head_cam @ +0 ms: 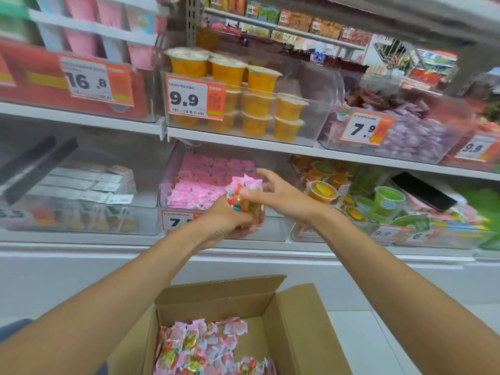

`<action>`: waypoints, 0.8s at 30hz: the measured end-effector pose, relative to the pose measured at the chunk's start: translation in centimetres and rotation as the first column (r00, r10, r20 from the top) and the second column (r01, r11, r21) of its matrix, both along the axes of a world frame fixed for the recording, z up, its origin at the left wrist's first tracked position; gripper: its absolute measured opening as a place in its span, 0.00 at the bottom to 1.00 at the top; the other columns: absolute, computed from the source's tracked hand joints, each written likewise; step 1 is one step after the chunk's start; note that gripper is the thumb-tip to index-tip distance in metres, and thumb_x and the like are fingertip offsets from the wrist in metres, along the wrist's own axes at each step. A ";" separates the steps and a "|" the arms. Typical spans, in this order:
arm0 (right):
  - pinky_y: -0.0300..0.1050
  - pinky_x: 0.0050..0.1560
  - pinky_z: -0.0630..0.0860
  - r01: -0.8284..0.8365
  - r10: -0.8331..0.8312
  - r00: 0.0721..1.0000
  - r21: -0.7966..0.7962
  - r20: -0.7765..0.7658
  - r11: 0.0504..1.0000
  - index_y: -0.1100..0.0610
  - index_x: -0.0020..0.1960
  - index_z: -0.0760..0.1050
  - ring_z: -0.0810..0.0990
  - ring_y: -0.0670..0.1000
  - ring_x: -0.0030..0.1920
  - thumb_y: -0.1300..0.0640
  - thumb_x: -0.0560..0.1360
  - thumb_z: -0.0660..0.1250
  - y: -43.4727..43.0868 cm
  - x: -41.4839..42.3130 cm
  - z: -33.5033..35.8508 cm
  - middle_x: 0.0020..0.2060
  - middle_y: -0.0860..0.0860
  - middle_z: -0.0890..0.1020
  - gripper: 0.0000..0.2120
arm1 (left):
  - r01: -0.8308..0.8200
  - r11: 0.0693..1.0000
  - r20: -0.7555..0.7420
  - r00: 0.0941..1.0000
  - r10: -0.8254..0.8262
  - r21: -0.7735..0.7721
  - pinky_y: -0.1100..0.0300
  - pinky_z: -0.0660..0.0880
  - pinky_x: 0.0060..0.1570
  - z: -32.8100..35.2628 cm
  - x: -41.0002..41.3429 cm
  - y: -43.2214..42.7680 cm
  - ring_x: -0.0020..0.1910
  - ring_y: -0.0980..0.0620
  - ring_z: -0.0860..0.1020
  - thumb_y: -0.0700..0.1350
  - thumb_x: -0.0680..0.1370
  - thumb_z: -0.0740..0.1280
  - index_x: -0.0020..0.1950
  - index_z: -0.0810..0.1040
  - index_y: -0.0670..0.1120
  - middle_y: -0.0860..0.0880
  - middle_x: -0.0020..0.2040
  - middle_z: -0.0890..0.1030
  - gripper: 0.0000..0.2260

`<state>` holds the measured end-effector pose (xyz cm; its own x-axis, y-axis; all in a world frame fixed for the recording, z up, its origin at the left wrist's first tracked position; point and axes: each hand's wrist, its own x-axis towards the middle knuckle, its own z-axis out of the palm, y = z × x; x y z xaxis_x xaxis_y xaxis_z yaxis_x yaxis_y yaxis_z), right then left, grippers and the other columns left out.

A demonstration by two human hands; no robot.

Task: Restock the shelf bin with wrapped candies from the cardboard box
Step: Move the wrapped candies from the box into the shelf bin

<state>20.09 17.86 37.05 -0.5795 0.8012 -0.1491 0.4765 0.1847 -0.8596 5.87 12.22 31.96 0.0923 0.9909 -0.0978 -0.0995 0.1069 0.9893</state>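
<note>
Cupping a bunch of wrapped candies [242,196] from below, your left hand [224,223] had its fingers curled round the crinkly, glossy wrappers, which were pink and white with red and green print. Your right hand [284,198] met the same bunch from the other side, thumb pressed to its front and fingers arched over its twisted top, pinching it. Just behind the grip stood the shelf bin [276,228], a clear hard-plastic tub with rounded corners, its rear part heaped with flat pink packets [205,180]. Your left wrist covered part of the orange-and-white price tag [176,220] on the bin's front. Straight below the grip sat the cardboard box [270,307], matt brown and corrugated, with its flaps standing open. More loose candies [200,347] lay in a shallow, shiny layer across its floor. Above the grip, orange jelly cups [257,104] with pale foil lids were stacked in another clear tub. To the right of the grip, green and orange cups [378,201] filled a neighbouring bin. A smooth white shelf edge [243,251] ran beneath the bins, level with your left forearm. You stood in a shop aisle, with pale floor tiles [365,334] beside the box and the far-left bins too blurred to read
</note>
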 end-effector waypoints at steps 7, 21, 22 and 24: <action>0.43 0.57 0.72 0.040 -0.060 0.997 0.317 0.054 0.948 0.58 0.57 0.80 0.76 0.45 0.54 0.57 0.81 0.60 0.7 -1.6 0.8 0.51 0.49 0.80 0.11 | -0.009 0.998 0.037 0.999 0.011 -0.064 0.62 0.77 0.37 0.0 1.3 0.9 0.42 0.53 0.82 0.30 0.70 0.75 0.66 0.69 0.45 0.40 0.54 0.81 0.29; 0.44 0.51 0.78 -0.269 0.268 0.957 0.002 0.109 0.963 0.64 0.58 0.80 0.81 0.50 0.47 0.62 0.76 0.70 3.0 2.8 3.7 0.51 0.62 0.84 0.12 | 0.256 0.954 0.241 0.947 -0.214 -0.158 0.65 0.78 0.35 1.0 0.8 0.8 0.47 0.49 0.84 0.28 0.74 0.68 0.60 0.74 0.40 0.42 0.50 0.84 0.17; 0.44 0.50 0.77 -0.225 0.222 0.972 0.030 0.077 0.974 0.65 0.56 0.81 0.80 0.50 0.45 0.63 0.75 0.70 3.3 2.9 3.4 0.49 0.62 0.84 0.11 | 0.227 0.961 0.214 0.958 -0.192 -0.156 0.64 0.79 0.36 1.3 0.9 1.2 0.45 0.49 0.84 0.28 0.74 0.68 0.58 0.74 0.42 0.43 0.49 0.84 0.16; 0.44 0.48 0.77 -0.139 0.137 0.990 0.093 0.024 0.986 0.63 0.55 0.82 0.80 0.50 0.44 0.64 0.74 0.72 3.9 3.0 3.1 0.46 0.60 0.85 0.10 | 0.172 0.976 0.116 0.981 -0.158 -0.130 0.59 0.82 0.40 1.9 0.9 2.4 0.44 0.49 0.84 0.29 0.74 0.69 0.58 0.73 0.45 0.44 0.49 0.83 0.17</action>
<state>23.11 21.75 40.14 -0.6835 0.7247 -0.0879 0.4559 0.3297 -0.8267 6.73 14.60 33.91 0.2705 0.9385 -0.2147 -0.1713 0.2664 0.9485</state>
